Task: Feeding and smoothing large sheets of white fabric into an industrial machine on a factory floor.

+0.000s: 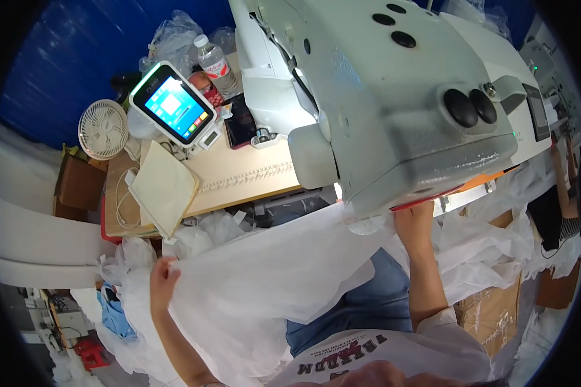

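A wide sheet of thin white fabric (258,271) stretches across my lap and up to the sewing machine (394,109). At its left edge my left hand (164,282) is closed, with the thumb and fingers pinched on the fabric. My right hand (414,226) reaches under the front of the machine head, beside the right part of the fabric. The machine hides those fingers, so their grip does not show. The needle area is hidden behind the head too.
On the wooden table (245,174) stand a lit control screen (174,106), a small fan (103,129), a water bottle (215,64) and a phone (240,122). A cream pad (161,187) overhangs the table's front edge. A cardboard box (490,316) lies at right; another person's arm (565,187) shows beyond.
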`<state>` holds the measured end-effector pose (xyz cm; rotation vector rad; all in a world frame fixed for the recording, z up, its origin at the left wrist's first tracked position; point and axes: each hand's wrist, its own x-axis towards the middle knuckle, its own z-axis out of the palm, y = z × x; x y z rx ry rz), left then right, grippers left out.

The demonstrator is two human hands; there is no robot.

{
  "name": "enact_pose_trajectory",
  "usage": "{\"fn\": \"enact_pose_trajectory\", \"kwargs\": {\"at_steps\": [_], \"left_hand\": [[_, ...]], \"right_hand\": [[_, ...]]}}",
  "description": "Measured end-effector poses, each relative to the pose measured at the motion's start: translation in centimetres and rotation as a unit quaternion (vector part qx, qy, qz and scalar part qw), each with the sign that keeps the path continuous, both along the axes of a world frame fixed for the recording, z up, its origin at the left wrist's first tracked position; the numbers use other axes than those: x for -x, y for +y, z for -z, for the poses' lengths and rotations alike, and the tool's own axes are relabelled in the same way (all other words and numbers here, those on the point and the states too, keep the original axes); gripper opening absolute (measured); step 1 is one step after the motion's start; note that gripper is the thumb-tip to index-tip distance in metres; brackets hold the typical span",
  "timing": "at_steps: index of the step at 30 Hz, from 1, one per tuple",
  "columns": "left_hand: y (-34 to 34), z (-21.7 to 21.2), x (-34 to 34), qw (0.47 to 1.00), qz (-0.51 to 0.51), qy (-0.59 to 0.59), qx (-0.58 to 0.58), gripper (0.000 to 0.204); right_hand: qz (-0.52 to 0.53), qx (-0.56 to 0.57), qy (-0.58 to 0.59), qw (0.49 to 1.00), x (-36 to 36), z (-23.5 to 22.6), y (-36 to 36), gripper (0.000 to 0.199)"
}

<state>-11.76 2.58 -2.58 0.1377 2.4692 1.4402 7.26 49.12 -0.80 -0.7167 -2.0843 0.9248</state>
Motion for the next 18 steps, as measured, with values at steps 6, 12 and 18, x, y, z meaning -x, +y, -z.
{"fn": "enact_pose_trajectory", "kwargs": {"at_steps": [6, 12, 18], "left_hand": [[-4.6, 0.5, -9.0, 0.909, -0.023, 0.196, 0.367, 0.014], [-4.4, 1.6, -11.7, 0.869, -0.429, 0.215, -0.120, 0.019], [-7.4, 6.3, -10.9, 0.867, -0.415, 0.189, -0.202, 0.026]], "right_hand": [[-0.009, 0.019, 0.046, 0.999, 0.4, 0.2, 0.6, 0.011], [0.012, 0.181, 0.040, 0.983, -1.8, 1.0, -0.4, 0.015], [-0.090, 0.014, 0.017, 0.996, -1.1, 0.5, -0.8, 0.038]]}}
